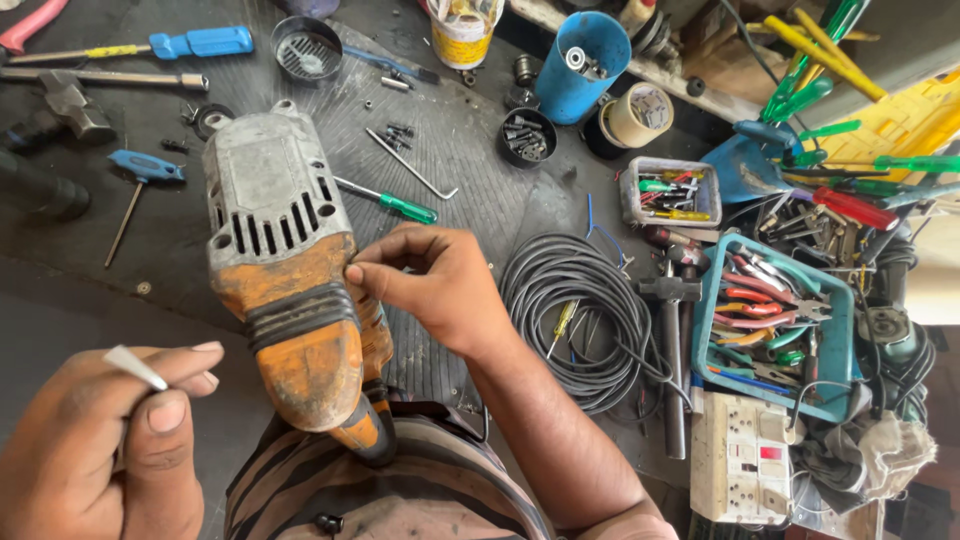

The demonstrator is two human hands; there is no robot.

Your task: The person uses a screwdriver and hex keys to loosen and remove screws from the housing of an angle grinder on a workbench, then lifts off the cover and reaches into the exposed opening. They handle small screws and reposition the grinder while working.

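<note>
- pinching a small pale strip (135, 367) between thumb and forefinger, the left hand (100, 450) is otherwise curled shut, low at the near left.
- right hand (435, 285) presses bunched fingertips against the side of the orange and grey power tool (285, 270).
- power tool lies between both hands on the dark mat (470, 150), its handle toward the striped shirt (400, 490).
- coiled black cable (580, 320) lies just right of the right wrist.

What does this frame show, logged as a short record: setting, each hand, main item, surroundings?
Setting: dark rubber mat on a cluttered workbench
Left hand: pinches a small white strip between thumb and fingers, away from the tool
Right hand: fingertips touch the side of the power tool
Main item: worn orange and grey power tool, rear end resting against the person's lap
Surroundings: coiled black cable, green-handled screwdriver, blue tray of pliers, blue cup, white socket strip
</note>
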